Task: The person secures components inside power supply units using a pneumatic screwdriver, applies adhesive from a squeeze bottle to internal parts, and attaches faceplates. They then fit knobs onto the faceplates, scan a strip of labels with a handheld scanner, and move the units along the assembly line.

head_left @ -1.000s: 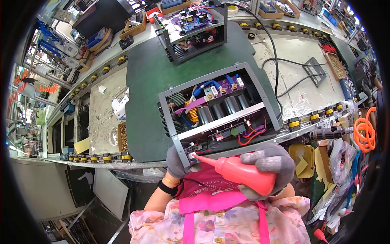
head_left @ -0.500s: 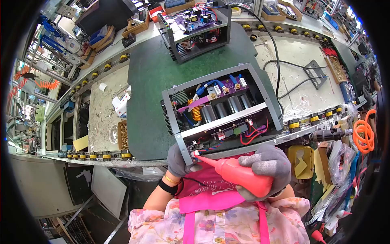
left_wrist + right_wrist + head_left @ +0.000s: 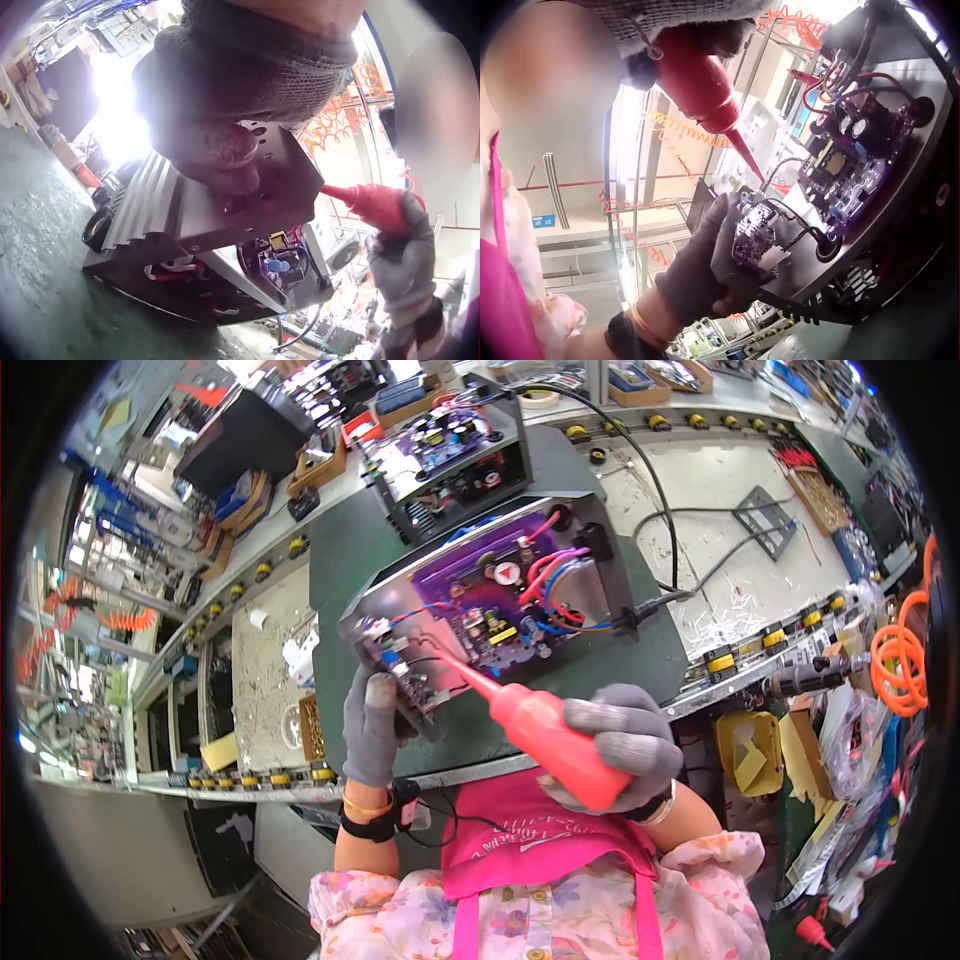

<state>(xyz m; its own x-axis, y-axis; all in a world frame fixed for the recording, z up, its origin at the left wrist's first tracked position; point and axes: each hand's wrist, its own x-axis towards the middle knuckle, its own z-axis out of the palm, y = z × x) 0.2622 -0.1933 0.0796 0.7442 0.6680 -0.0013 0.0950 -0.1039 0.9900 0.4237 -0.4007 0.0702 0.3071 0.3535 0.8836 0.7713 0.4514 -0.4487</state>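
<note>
The gloved left hand (image 3: 372, 725) curls round the near corner of an open metal chassis (image 3: 490, 595), tipped on edge on the bench's green mat (image 3: 340, 560). The right hand (image 3: 615, 745) is wrapped tight round a red squeeze bottle (image 3: 540, 730) — its nozzle points at a small circuit board (image 3: 400, 660) by the left fingers.

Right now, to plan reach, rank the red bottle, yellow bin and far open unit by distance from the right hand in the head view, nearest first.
1. red bottle: held in the right hand.
2. yellow bin: to its right, lower down.
3. far open unit: across the green mat.
</note>
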